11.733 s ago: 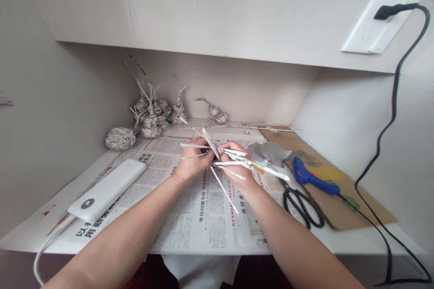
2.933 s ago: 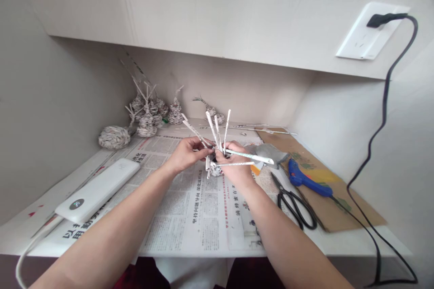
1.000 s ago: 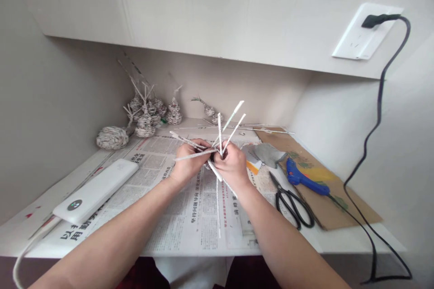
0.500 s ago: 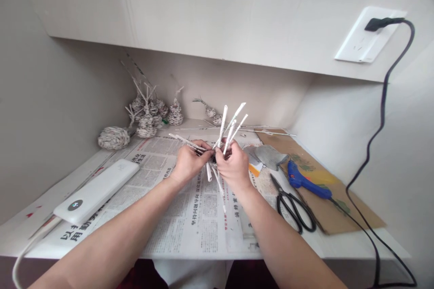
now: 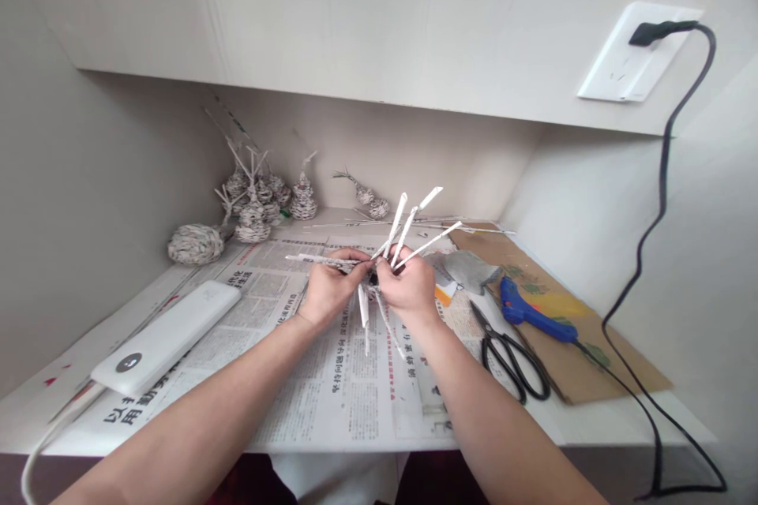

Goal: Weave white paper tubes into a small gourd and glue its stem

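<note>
White paper sticks meet at a small hub in the middle of the frame, caught between the left hand and the right hand. Neither hand is nearer; both touch the work. The left pinches at the left of the hub, thumb against fingers; the right is curled round its right side, thumb on top. Both are closed on sticks, though the hub is mostly hidden by fingers and its weave cannot be read. No single long axis rules: the longest sticks slant to the upper right from the right hand, others run nearly level leftward across the left hand, and the rest drop toward the lower edge.

Counted: four sticks slant up, about two go left, and about three hang down. Upper left has a cluster of gourds, overlapping too much to count, with one round gourd lying beside it and one upright gourd to its right. One pair of scissors, one glue gun and one cardboard lie at right; one power bank lies lower left.
</note>
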A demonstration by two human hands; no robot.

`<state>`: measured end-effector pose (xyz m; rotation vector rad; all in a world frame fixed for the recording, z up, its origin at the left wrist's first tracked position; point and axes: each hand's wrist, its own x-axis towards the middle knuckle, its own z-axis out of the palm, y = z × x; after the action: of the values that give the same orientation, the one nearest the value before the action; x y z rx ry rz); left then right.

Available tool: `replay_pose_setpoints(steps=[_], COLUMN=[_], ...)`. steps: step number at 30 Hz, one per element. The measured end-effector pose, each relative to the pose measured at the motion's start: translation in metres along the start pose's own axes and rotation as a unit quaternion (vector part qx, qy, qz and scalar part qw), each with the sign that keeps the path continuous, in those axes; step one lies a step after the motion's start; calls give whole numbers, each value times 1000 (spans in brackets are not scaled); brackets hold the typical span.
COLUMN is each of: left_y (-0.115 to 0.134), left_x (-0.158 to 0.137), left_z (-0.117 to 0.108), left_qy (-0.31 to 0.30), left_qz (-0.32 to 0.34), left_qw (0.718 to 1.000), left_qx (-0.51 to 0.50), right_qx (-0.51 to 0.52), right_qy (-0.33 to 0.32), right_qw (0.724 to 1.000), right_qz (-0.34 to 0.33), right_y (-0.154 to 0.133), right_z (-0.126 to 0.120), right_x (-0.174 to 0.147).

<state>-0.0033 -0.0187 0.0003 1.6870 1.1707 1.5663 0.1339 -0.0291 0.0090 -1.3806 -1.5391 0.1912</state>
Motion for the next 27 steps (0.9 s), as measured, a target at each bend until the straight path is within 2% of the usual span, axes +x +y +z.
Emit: replay_pose_setpoints(steps=[5, 10, 12, 18, 24, 27], left_y=[-1, -4, -5, -4, -5, -6], left_x=[0, -1, -1, 0, 1, 0], left_z=[0, -2, -3, -7, -10, -10], left_qy=[6, -14, -13, 7, -14, -29], left_qz=[15, 64, 70, 116, 185, 214], left_qw=[999, 996, 995, 986, 972, 965], left_qx=[32, 57, 67, 123, 143, 146], right_qx=[112, 260, 286, 272, 364, 362], right_qy=[31, 11, 7, 0, 1, 25], right_qw=[992, 954, 945, 952, 919, 916], right_qz=[51, 151, 157, 141, 152, 167], right_y=[-2, 1, 5, 11, 2, 3], right_z=[0, 3, 6, 15, 17, 20], right_x=[3, 10, 11, 7, 0, 0])
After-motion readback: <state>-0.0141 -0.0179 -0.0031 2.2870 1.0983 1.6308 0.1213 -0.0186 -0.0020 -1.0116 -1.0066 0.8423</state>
